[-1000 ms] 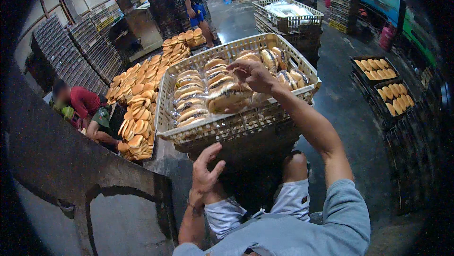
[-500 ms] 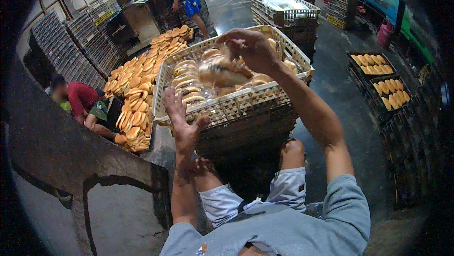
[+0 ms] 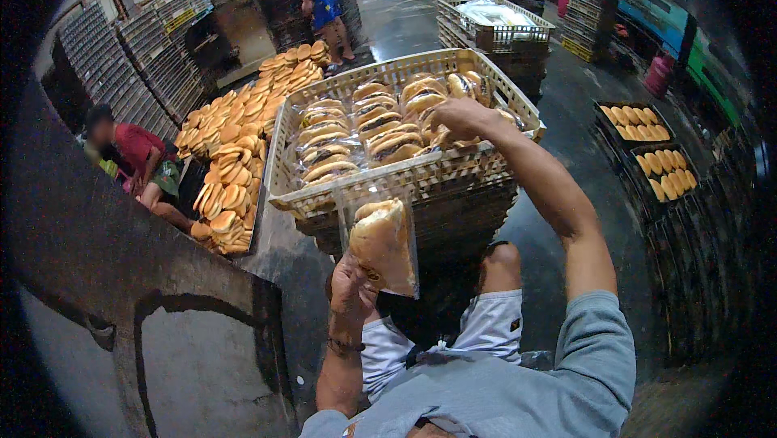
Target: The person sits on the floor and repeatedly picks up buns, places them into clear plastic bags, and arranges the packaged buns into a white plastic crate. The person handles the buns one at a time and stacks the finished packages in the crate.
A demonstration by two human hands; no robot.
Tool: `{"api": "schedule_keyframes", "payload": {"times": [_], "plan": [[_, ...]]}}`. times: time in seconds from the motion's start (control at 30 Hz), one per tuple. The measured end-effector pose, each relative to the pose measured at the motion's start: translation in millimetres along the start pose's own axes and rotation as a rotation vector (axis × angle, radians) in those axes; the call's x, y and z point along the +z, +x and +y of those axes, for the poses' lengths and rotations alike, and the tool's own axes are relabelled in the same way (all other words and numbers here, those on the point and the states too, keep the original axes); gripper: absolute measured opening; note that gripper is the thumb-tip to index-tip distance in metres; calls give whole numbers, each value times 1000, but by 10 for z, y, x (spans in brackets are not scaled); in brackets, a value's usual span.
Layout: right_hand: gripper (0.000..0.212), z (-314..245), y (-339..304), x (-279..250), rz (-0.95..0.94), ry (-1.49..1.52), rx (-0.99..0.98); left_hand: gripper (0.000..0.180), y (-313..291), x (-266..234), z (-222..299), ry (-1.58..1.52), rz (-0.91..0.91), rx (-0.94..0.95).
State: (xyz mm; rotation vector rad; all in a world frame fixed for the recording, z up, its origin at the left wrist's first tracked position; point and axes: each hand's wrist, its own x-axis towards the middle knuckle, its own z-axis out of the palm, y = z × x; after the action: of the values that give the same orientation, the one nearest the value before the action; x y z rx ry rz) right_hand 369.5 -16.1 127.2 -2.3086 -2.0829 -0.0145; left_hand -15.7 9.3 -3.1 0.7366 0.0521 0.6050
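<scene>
In my left hand [image 3: 354,286] is a filled bun in a clear plastic bag [image 3: 380,242], gripped by its lower left edge and held upright in front of the crate. The cream plastic crate [image 3: 285,199] stands on a stack before my knees. Rows of bagged filled buns [image 3: 330,132] fill it, dark filling showing at their edges. My right hand [image 3: 463,120] reaches into the crate's right half, its fingers curled down on a bagged bun; the fingertips are partly hidden among the bags.
Left of the crate, loose buns [image 3: 235,147] cover a long low surface, with a person in red [image 3: 139,147] seated beside it. Another person [image 3: 328,17] stands behind. A second crate [image 3: 494,33] sits at the back. Black trays of buns [image 3: 664,165] are stacked at the right.
My left hand has drawn back from the crate's near left side and now holds a bagged bun. My right hand has come down onto the buns at the right. The bun blurred by motion now lies still.
</scene>
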Motion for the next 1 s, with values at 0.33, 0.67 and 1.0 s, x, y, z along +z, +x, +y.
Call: {"api": "schedule_keyframes", "payload": {"times": [0.33,0.67,1.0], "plan": [[13,338,-125,35,-89,-94,31,79,23,-4,121,230,83,173],[48,-718,-813,145,582,1277,31,79,110,116,-113,305,181,269],[42,-1832,-1298,801,642,1434,72,99,378,529,-112,453,-85,151]]}}
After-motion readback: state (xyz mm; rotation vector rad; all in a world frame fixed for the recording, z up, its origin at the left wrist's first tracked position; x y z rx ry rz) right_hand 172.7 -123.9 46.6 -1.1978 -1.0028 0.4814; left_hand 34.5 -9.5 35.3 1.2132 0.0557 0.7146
